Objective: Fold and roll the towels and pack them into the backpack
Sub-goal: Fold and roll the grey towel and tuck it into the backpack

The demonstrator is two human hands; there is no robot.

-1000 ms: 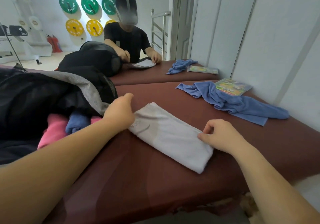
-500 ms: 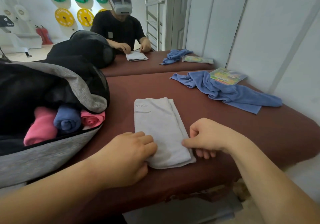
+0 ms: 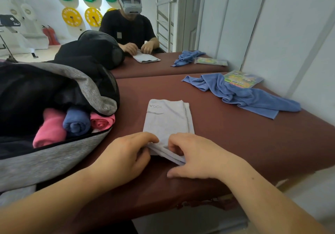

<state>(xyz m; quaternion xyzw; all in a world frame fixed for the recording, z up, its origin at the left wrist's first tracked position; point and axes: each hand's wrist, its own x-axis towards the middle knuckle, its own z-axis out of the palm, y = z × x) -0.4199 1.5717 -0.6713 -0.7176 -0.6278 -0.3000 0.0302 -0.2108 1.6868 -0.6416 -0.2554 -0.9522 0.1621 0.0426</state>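
Head view, white towel (image 3: 167, 119): it is lying folded into a long strip on the maroon table (image 3: 235, 143), its near end at the table's front edge and its printed end pointing away from the person.
Left hand (image 3: 125, 154): it is curling over the near left corner of the white towel, fingers pinching the cloth layers.
Right hand (image 3: 195, 152): it is gripping the same near end just beside the left hand, fingertips tucking under the lifted edge while the thumb is resting on the table.
Backpack (image 3: 54, 157): the grey and black bag is lying open on its side at the left, touching the table.
Inside the backpack: two pink rolled towels (image 3: 52, 130) are sitting either side of a dark blue rolled towel (image 3: 77, 121).
Blue towel (image 3: 244, 94): it is sprawling unfolded at the far right of the table, partly overlapping a colourful packet (image 3: 243, 78).
Mirror (image 3: 126, 25): it is reflecting the same scene behind the table.
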